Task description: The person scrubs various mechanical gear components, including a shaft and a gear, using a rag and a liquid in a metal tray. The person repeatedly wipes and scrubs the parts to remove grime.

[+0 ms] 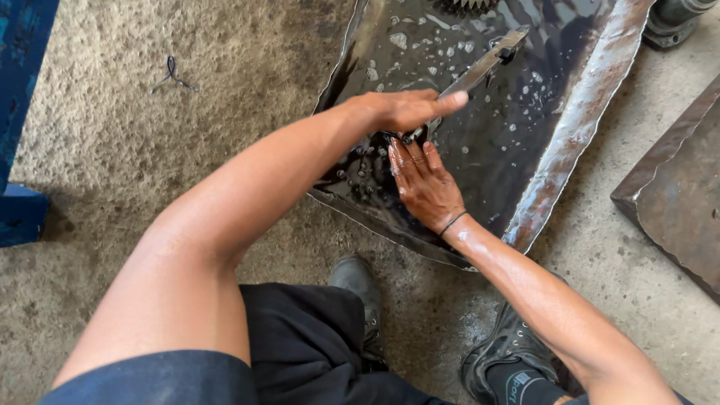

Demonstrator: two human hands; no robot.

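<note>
Rough concrete floor (pixel 112 150) fills the left of the view, with a blue object (pixel 22 112) at the far edge and a small twisted bit of dark wire (pixel 174 75) lying well apart from the work. Moving right, the left hand (pixel 405 109) reaches across a shallow metal tray (pixel 585 112) of dark oily liquid, its fingers clamped on the handle of a long metal tool (pixel 484 67) that angles up to the right over the liquid. Just below it the right hand (pixel 424 184) lies with fingers together and dipped at the tips, touching something small I cannot make out. Steady work here would mean keeping the tool low and the wet grip firm, since the oil makes everything slick. A toothed gear (pixel 469 4) sits at the tray's top edge. Further right lies a rusty metal plate (pixel 675 195). Black shoes (pixel 360 292) stand close under the tray.
</note>
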